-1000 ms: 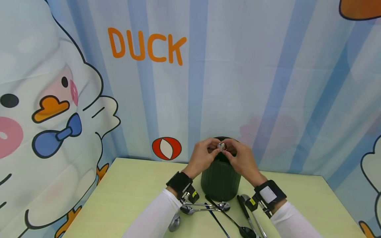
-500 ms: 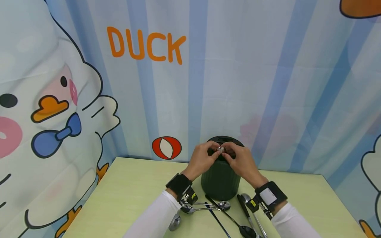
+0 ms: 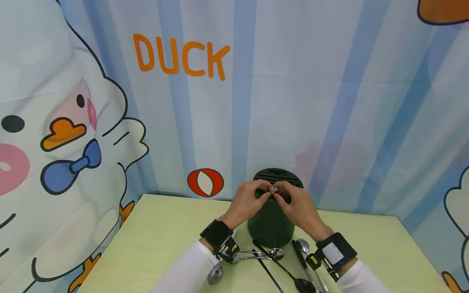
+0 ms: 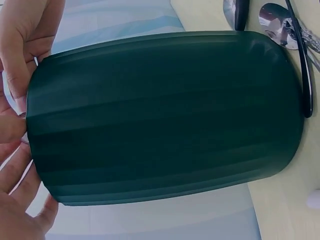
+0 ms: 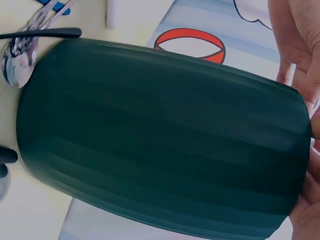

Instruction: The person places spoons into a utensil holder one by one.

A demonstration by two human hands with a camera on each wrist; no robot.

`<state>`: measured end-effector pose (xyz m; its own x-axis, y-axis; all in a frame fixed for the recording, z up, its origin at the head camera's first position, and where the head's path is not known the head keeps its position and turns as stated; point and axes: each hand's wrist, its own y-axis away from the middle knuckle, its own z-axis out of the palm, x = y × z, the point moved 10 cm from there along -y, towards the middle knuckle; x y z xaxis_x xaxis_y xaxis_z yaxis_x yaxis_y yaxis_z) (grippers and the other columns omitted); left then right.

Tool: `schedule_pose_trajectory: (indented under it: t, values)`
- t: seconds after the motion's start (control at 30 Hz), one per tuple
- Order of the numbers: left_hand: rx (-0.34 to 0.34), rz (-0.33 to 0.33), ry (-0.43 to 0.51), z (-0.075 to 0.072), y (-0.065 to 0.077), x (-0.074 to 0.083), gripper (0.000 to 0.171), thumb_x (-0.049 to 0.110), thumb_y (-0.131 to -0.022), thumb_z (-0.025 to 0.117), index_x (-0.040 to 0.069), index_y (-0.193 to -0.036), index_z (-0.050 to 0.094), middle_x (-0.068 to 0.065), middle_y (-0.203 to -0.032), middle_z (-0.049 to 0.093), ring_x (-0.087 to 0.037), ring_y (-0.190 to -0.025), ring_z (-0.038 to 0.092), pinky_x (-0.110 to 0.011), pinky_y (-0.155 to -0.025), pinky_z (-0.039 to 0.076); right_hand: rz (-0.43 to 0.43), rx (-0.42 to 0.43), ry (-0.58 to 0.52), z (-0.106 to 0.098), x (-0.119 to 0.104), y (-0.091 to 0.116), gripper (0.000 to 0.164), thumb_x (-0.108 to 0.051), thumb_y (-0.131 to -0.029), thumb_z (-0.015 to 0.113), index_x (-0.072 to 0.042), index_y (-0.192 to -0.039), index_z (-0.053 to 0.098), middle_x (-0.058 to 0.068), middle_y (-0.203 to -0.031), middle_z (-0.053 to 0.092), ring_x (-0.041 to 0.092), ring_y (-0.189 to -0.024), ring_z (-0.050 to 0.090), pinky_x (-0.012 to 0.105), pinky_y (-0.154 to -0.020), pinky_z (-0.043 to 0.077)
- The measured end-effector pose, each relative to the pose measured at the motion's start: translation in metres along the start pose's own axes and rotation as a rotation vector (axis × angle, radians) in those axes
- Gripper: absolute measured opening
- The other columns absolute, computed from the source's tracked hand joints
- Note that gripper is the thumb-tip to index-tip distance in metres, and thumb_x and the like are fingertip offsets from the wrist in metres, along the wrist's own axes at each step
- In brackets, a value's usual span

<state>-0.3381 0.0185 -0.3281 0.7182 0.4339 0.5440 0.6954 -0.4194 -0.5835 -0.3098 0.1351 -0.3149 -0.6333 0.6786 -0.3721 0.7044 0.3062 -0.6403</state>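
while a green container [image 3: 272,228] stands upright, hands [image 3: 245,200] [image 3: 298,203] – both – pinch a silvery piece [image 3: 273,189] (small).

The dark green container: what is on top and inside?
In the head view, the dark top of the container shows at the back. The left hand and right hand pinch a small shiny piece and cover much of the rest. The inside cannot be seen.

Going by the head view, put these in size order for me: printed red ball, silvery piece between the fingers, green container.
Largest first:
Green container, even partly covered
Printed red ball
Silvery piece, by far the smallest
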Motion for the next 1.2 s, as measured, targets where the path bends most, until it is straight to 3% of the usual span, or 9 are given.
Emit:
schedule_pose_trajectory:
  t: [0.33, 0.53, 0.7, 0.8, 1.0, 1.1, 1.2]
  values:
    - [0.044, 0.08, -0.111, -0.013, 0.008, 0.016, 0.031, 0.019, -0.097, 0.062, 0.01, -0.127, 0.063, -0.007, -0.126, 0.066, -0.024, -0.12, 0.06, -0.039, -0.108, 0.046, -0.072, 0.071, 0.062, -0.007, -0.011, 0.002, 0.043, -0.014, -0.09, 0.072, -0.005, -0.129, 0.059, 0.016, -0.127, 0.061, 0.033, -0.112, 0.062, 0.048, -0.087, 0.055]
    - [0.065, 0.196, -0.313, -0.025, 0.021, 0.038, 0.042, 0.026, -0.096, 0.063, 0.013, -0.136, 0.058, -0.008, -0.143, 0.056, -0.027, -0.133, 0.051, -0.049, -0.116, 0.037, -0.182, 0.129, 0.108, -0.016, -0.033, 0.005, 0.051, -0.015, -0.086, 0.074, -0.005, -0.133, 0.056, 0.019, -0.14, 0.051, 0.037, -0.127, 0.05, 0.051, -0.094, 0.051]
    - [0.056, 0.242, -0.53, -0.036, 0.036, 0.054, 0.058, 0.037, -0.095, 0.063, 0.02, -0.148, 0.046, -0.007, -0.155, 0.041, -0.029, -0.144, 0.039, -0.058, -0.118, 0.03, -0.265, 0.164, 0.086, -0.024, -0.062, 0.011, 0.05, -0.033, -0.098, 0.059, -0.005, -0.139, 0.051, 0.019, -0.146, 0.045, 0.036, -0.133, 0.045, 0.05, -0.101, 0.046]
    - [0.035, 0.231, -0.603, -0.043, 0.045, 0.058, 0.067, 0.044, -0.094, 0.062, 0.024, -0.153, 0.037, -0.007, -0.16, 0.033, -0.031, -0.149, 0.03, -0.061, -0.119, 0.024, -0.294, 0.175, 0.072, -0.026, -0.078, 0.016, 0.058, -0.044, -0.101, 0.049, -0.005, -0.144, 0.045, 0.018, -0.15, 0.041, 0.034, -0.137, 0.042, 0.05, -0.105, 0.043]
    - [-0.036, 0.19, -0.67, -0.051, 0.068, 0.052, 0.079, 0.059, -0.092, 0.056, 0.028, -0.158, 0.023, -0.006, -0.166, 0.016, -0.039, -0.153, 0.014, -0.07, -0.117, 0.014, -0.356, 0.186, 0.031, -0.017, -0.096, 0.027, 0.076, -0.053, -0.097, 0.054, -0.003, -0.15, 0.035, 0.02, -0.159, 0.028, 0.037, -0.15, 0.022, 0.051, -0.121, 0.026]
    - [-0.08, 0.16, -0.687, -0.049, 0.08, 0.044, 0.086, 0.064, -0.09, 0.056, 0.029, -0.159, 0.017, -0.005, -0.167, 0.009, -0.04, -0.153, 0.007, -0.071, -0.117, 0.01, -0.342, 0.144, 0.031, -0.003, -0.093, 0.031, 0.087, -0.061, -0.092, 0.055, -0.004, -0.153, 0.029, 0.02, -0.162, 0.021, 0.038, -0.152, 0.013, 0.05, -0.125, 0.017]
    - [-0.131, 0.113, -0.674, -0.044, 0.091, 0.032, 0.094, 0.065, -0.086, 0.061, 0.03, -0.159, 0.014, -0.004, -0.168, 0.004, -0.04, -0.153, 0.004, -0.071, -0.118, 0.009, -0.309, 0.067, 0.048, 0.016, -0.087, 0.037, 0.096, -0.066, -0.087, 0.058, -0.005, -0.154, 0.026, 0.019, -0.164, 0.016, 0.037, -0.153, 0.01, 0.053, -0.124, 0.017]
